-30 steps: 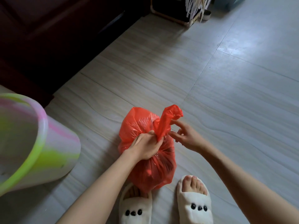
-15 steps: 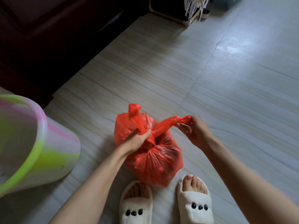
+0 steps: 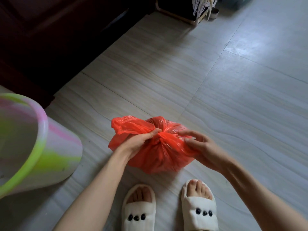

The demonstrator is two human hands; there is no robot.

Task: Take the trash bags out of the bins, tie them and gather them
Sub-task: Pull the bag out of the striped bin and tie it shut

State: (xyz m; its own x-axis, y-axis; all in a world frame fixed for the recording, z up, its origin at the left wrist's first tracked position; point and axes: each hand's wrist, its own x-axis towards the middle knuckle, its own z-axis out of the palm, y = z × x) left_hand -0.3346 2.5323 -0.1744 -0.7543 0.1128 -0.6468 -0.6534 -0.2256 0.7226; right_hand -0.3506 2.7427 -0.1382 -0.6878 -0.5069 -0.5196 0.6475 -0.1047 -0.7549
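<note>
A pale tiled floor (image 3: pixel 216 84) fills most of the frame, with dark wooden furniture (image 3: pixel 55 35) across the upper left. At the left edge stands a bin (image 3: pixel 55 147) of white plastic streaked with pink and green, its green rim toward the camera and its inside showing no bag.

Just below the middle of the frame sits the red trash bag (image 3: pixel 160 157) on the floor, bulging and rounded, right above a pair of white slippers (image 3: pixel 168 214) (each with three black dots on the strap) at the bottom edge.

The left hand (image 3: pixel 138 142) comes in from the lower left, its fingers closed around one loose flap of the bag's mouth, which fans out toward the upper left. The right hand (image 3: pixel 205 147) comes in from the lower right, thumb and fingers pinching the other flap low on the bag's right side. Between the two hands the plastic is drawn into a tight twisted knot (image 3: pixel 160 136) on top of the bag.
</note>
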